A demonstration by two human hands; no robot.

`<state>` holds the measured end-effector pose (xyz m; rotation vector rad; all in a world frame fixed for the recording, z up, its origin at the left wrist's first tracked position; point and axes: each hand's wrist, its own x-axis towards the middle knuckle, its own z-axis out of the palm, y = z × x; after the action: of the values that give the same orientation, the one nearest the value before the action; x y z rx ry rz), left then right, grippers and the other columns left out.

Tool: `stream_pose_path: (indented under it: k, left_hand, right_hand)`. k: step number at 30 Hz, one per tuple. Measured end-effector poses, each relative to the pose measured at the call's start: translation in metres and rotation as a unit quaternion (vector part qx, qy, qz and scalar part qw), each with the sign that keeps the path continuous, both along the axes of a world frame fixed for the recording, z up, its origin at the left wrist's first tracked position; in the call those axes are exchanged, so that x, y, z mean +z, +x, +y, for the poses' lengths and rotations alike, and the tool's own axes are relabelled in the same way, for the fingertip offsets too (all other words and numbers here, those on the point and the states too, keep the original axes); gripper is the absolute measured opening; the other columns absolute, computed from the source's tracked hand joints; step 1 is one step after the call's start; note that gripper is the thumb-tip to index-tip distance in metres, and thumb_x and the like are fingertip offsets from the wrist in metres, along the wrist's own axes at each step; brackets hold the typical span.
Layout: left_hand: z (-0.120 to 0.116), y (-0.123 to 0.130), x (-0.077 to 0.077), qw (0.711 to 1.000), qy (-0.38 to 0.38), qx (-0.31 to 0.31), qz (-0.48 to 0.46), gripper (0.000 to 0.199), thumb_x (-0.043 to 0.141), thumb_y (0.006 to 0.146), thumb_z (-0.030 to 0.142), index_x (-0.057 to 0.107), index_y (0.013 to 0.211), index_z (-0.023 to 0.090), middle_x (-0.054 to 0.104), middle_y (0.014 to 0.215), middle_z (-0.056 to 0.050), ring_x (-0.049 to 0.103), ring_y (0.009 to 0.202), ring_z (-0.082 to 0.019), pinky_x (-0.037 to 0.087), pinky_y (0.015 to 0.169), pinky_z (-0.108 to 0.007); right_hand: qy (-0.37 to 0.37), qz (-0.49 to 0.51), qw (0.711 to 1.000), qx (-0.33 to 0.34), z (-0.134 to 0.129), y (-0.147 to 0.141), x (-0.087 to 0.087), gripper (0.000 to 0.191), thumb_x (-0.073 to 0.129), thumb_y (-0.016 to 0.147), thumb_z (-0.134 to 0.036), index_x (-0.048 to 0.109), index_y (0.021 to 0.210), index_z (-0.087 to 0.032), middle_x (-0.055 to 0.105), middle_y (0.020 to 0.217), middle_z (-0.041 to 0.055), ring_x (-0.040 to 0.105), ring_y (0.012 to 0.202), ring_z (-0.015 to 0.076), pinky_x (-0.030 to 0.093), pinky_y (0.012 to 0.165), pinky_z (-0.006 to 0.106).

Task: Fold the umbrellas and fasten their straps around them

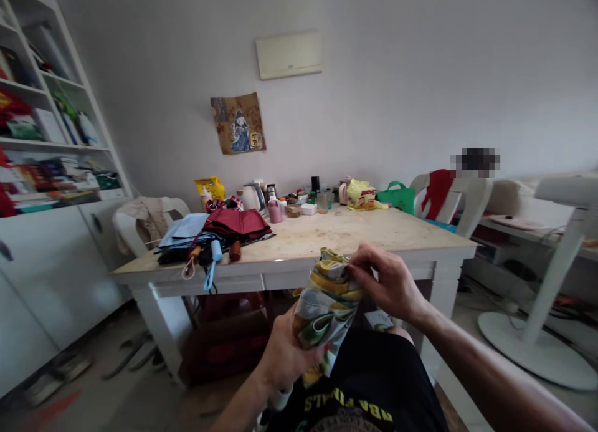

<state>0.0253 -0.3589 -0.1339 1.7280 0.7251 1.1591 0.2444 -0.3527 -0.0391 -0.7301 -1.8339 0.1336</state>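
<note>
A collapsed umbrella (327,301) with white, yellow and green patterned fabric is held up above my lap, its folds loose and bunched. My left hand (287,348) is wrapped round its lower left side. At the upper right, my right hand (385,279) pinches an edge of the fabric between thumb and fingers. The umbrella's handle is not clearly visible. On the left of the table lie several folded umbrellas, among them a dark red one (240,223) and a light blue one (182,229). Their handles stick out over the front edge.
The wooden-topped table (374,229) stands just beyond my hands. Along its back are a kettle (253,197), a pink cup (275,211), a yellow bag (359,195) and a green bag (398,198). White chairs (175,206) flank it. A person's head shows behind the right chair.
</note>
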Motion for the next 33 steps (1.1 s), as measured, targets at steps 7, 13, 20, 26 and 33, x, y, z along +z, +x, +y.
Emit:
stream_pose_path:
  k: [7,13,20,26,33]
  left_hand:
    - [0.000,-0.007,-0.002,0.995,0.025,0.080,0.049,0.034,0.077,0.066,0.016,0.064,0.097,0.015,0.073,0.089,-0.006,0.064,0.080,-0.021,0.051,0.077,-0.031]
    - [-0.007,-0.005,0.006,0.971,0.108,0.107,0.183,0.039,0.069,0.061,0.007,0.060,0.097,0.019,0.072,0.093,-0.002,0.067,0.083,-0.019,0.050,0.075,-0.026]
    - [-0.005,-0.006,0.008,0.964,0.130,0.152,0.175,0.036,0.070,0.062,0.011,0.060,0.096,0.019,0.072,0.090,-0.003,0.068,0.080,-0.021,0.052,0.073,-0.028]
    - [0.003,0.002,0.009,0.970,0.064,0.213,0.093,0.042,0.074,0.066,0.019,0.060,0.106,0.017,0.075,0.095,-0.006,0.071,0.085,-0.023,0.052,0.078,-0.029]
    - [-0.002,0.039,-0.018,0.905,0.067,0.324,0.268,0.049,0.067,0.072,0.024,0.056,0.118,0.011,0.072,0.098,-0.020,0.070,0.093,-0.036,0.050,0.081,-0.041]
  right_hand:
    - [-0.125,0.268,0.955,0.020,0.027,0.014,-0.002,0.039,0.074,0.072,-0.047,0.065,0.098,-0.020,0.066,0.075,0.0016,0.057,0.058,0.0124,0.048,0.051,0.024]
    - [-0.159,-0.050,0.985,0.050,0.006,-0.006,0.003,0.039,0.075,0.066,-0.029,0.073,0.104,-0.021,0.073,0.094,0.0044,0.066,0.084,0.0222,0.052,0.078,0.034]
    - [-0.328,0.347,0.878,0.025,0.067,0.017,-0.012,0.018,0.065,0.062,-0.024,0.066,0.079,-0.018,0.061,0.055,-0.0025,0.055,0.047,0.0124,0.040,0.049,0.024]
    - [-0.377,0.245,0.856,0.255,0.036,0.014,-0.078,0.087,0.091,0.048,-0.030,0.056,0.128,-0.024,0.066,0.124,0.0118,0.060,0.116,0.0288,0.048,0.091,0.042]
    - [-0.321,0.418,0.819,0.226,0.023,-0.062,-0.098,0.050,0.090,0.054,-0.037,0.067,0.094,-0.018,0.075,0.091,0.0075,0.070,0.082,0.0267,0.056,0.080,0.041]
